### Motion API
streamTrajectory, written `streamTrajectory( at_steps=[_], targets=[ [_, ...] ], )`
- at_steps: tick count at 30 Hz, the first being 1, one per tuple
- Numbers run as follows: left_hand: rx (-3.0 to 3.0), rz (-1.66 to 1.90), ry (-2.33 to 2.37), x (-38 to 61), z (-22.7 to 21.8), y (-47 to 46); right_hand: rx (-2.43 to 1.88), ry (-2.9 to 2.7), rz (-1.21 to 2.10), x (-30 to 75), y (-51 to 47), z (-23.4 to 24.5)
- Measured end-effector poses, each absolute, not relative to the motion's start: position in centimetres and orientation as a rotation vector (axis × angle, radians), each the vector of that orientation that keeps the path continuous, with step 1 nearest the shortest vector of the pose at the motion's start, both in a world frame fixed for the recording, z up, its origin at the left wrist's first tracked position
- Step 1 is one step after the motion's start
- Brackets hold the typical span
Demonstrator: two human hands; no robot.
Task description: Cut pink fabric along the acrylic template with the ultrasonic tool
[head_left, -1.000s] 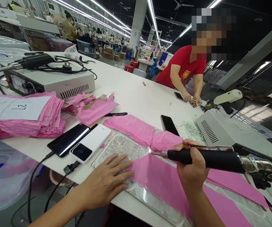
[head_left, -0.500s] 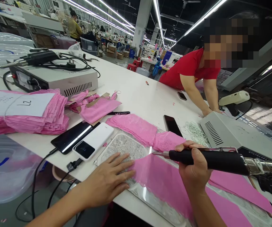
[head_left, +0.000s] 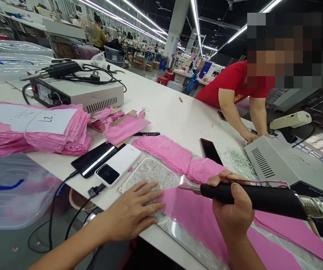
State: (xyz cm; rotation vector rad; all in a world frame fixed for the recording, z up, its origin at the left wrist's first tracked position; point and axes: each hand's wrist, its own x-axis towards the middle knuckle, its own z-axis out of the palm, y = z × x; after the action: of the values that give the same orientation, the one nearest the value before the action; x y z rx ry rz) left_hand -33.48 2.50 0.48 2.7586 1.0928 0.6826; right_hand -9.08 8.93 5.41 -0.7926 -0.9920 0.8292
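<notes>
Across the white table I see two grey boxes, a bundle of pink cloth, a white power bank and a glassy board.

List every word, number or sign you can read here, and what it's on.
"L2": handwritten on the white paper atop the pink stack; turned upside down, it could be "27".
Smaller marks on that paper: too small to read.
Digits on the white power bank's display: too blurred.
Markings on the black pen: too small.
White mark on the distant blue bin: too small.
</notes>
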Motion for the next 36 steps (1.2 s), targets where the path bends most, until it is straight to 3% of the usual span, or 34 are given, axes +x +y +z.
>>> streamTrajectory(
  at_steps=[36],
  targets=[
    [2.809,0.795,1.074,-33.8,0.5,2.5,-0.725,-0.958,0.984,-11.0,8.5,5.0]
  ],
)
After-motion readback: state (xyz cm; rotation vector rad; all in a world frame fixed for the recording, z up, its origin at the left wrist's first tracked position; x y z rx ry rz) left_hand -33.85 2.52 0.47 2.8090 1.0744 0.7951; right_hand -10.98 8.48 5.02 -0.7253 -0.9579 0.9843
